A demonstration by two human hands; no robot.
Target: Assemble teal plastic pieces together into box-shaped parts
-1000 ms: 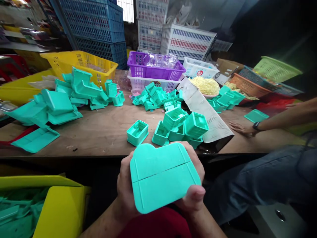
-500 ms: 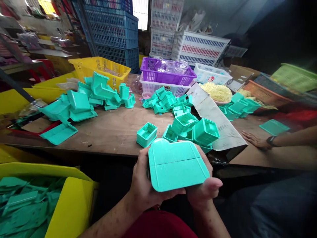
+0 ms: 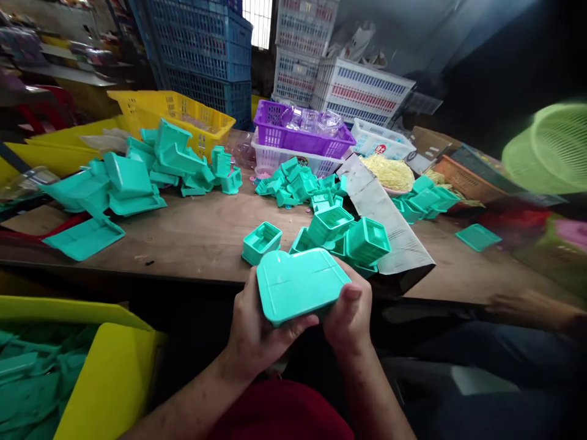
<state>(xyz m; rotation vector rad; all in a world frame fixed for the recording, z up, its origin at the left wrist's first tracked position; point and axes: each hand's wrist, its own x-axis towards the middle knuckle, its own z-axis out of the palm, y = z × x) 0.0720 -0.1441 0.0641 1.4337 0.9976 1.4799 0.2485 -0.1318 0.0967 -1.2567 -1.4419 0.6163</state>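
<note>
Both hands sit just off the near edge of the bench, holding one flat teal plastic case between them, its smooth ridged face turned up. The left hand cups it from below and from the left side, fingers curled under and the thumb lying along its near rim; the right hand clamps the right end, thumb pressed on top at the corner, so both grips are closed on that one piece. It hangs in the air over the lap, not touching the bench. A seam runs across its face, and to me it looks like two halves already brought together, though I cannot tell whether they are fully snapped. Just beyond it, near the bench's front edge, stand several open teal box parts, one apart to the left, all looking unjoined. More small teal parts are heaped toward the middle, larger teal shells are piled at the left end, and another little heap lies toward the right. Behind them along the far edge are a yellow basket and a purple basket with clear pieces in it. Down at the lower left, below the bench, a yellow bin holds teal pieces. Judging by the loose parts on the bench, a good deal of work remains. Another person's hand blurs past the right end of the bench.
</note>
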